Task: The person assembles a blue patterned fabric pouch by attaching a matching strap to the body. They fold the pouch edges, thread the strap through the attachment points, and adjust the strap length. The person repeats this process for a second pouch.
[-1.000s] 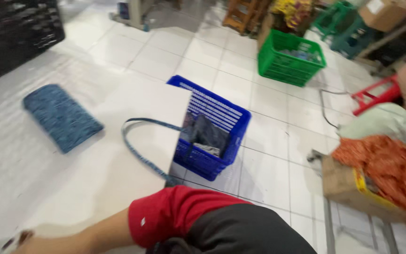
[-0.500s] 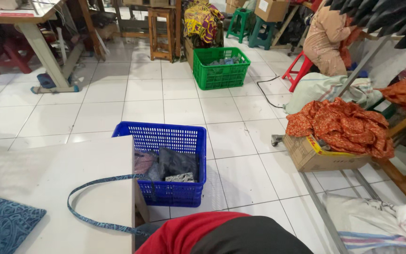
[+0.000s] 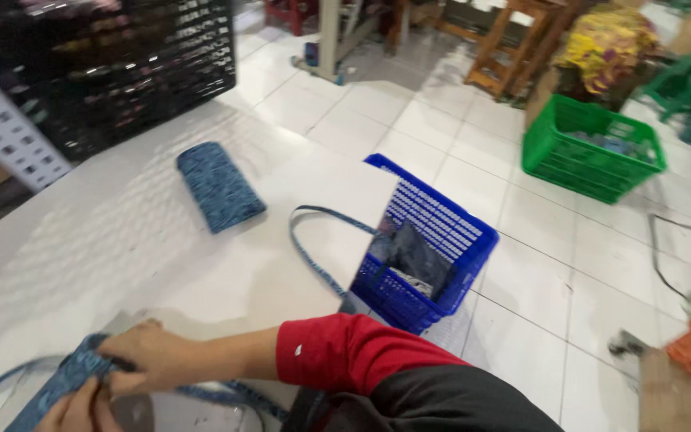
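- Both hands work at the near edge of the white surface [image 3: 121, 232]: the right hand [image 3: 153, 356], red sleeve behind it, is clamped on a blue patterned fabric strap piece [image 3: 73, 372].
- The left hand [image 3: 73, 412] pinches the same piece from below, fingers closed on it.
- A judgement: this looks like folding or lining up the strap; the next move calls for keeping both edges even under steady tension.
- A rolled blue patterned cloth [image 3: 219, 186] lies well apart, and a blue plastic basket [image 3: 441, 248] stands on the floor beside the surface.
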